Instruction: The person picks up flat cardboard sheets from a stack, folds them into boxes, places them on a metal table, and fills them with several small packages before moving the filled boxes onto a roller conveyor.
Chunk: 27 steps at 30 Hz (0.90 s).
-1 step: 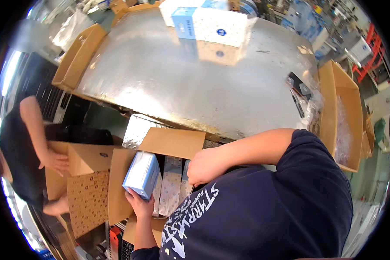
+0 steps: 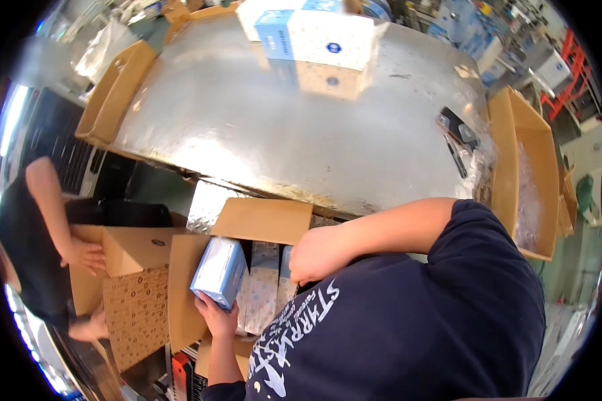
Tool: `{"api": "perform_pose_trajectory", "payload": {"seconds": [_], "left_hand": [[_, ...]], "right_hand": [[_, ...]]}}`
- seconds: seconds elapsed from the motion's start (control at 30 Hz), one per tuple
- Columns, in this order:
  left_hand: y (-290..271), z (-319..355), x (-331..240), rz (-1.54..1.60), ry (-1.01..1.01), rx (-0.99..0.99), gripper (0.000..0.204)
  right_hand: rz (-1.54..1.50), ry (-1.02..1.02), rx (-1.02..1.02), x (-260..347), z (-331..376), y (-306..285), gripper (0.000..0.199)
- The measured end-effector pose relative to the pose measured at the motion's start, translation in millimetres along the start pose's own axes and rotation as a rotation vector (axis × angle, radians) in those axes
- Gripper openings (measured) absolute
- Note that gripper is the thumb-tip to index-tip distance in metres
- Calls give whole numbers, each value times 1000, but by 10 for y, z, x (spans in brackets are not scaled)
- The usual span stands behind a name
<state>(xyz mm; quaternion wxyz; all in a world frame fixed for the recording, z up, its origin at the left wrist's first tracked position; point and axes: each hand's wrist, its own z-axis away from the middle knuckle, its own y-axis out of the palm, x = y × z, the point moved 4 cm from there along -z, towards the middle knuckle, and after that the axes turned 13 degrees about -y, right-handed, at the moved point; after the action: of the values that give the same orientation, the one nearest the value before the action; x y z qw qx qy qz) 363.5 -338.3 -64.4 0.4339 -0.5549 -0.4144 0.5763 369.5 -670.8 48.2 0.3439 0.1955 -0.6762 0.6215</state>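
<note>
My left hand (image 2: pixel 217 317) grips the near end of a blue and white box (image 2: pixel 219 271), which is tilted over the left part of an open cardboard carton (image 2: pixel 188 291). Inside the carton, more pale patterned boxes (image 2: pixel 264 284) stand side by side. My right hand (image 2: pixel 316 256) is curled at the carton's right side, beside the raised far flap (image 2: pixel 263 220). Its fingertips are hidden, so what they grip does not show.
Beyond the carton stands a metal table (image 2: pixel 301 134) bearing blue and white boxes (image 2: pixel 328 37), a phone (image 2: pixel 458 128) and a black pen (image 2: pixel 456 157). Cardboard trays flank it. At left, a co-worker's hands (image 2: pixel 83 256) are at another open carton (image 2: pixel 137 314).
The view has shifted slightly. The co-worker's lower hand has moved a little against their carton. My hands and the box in my left hand keep their places.
</note>
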Motion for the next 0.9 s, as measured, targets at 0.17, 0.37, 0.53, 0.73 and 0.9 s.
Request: {"api": "perform_pose_trajectory", "payload": {"seconds": [0.17, 0.37, 0.53, 0.73, 0.9], "left_hand": [[906, -488, -493, -363, -248, 374, 110], [1475, -905, -1211, -488, -357, 731, 116], [1927, -281, -471, -737, 131, 719, 120], [2229, -126, -318, -819, 34, 679, 117], [425, -1164, -2024, 107, -112, 1069, 62]], "right_hand": [[-22, 149, -570, -276, 769, -221, 29], [506, 1402, -756, -1065, 3648, -321, 38], [475, 1672, -809, -1204, 4738, 212, 27], [354, 1285, -934, -1703, 4072, -281, 19], [-563, 550, -773, -1500, 1881, -857, 42]]}}
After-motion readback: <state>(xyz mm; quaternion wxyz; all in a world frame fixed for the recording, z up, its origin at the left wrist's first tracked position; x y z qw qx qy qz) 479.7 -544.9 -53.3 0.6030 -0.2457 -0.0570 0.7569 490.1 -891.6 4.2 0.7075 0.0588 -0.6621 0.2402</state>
